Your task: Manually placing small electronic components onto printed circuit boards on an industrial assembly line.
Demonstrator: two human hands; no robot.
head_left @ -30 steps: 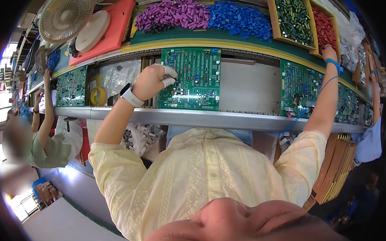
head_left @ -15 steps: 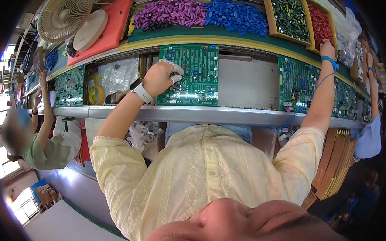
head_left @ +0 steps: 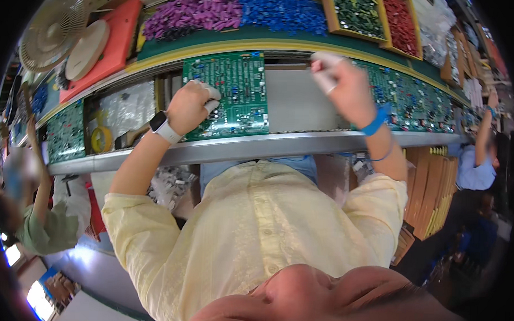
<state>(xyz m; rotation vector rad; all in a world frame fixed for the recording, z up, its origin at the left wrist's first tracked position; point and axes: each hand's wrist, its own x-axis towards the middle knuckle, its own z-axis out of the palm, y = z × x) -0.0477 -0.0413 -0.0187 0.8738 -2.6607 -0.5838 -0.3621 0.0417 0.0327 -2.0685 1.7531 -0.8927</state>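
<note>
A green circuit board (head_left: 250, 98) with many small components lies on the rail line in front of me. My left hand (head_left: 192, 106), with white finger covers and a watch at the wrist, rests over the board's left side. Its fingers are curled together; what they hold, if anything, is hidden. My right hand (head_left: 350, 90), wearing a blue wrist strap (head_left: 377, 120), is raised right of the board, above a grey gap in the line. Its covered thumb and finger pinch a small red part (head_left: 316, 66), blurred by motion.
Beyond the rail lie heaps of purple parts (head_left: 197, 12) and blue parts (head_left: 282, 13). Boxes of green parts (head_left: 358, 16) and red parts (head_left: 400, 24) stand to their right. More boards (head_left: 412, 98) sit rightward. A fan (head_left: 55, 32) stands far left; co-workers work on both sides.
My right hand has left the box of red parts and come left and nearer, toward the board. My left hand stays at the board. The whole view has shifted.
</note>
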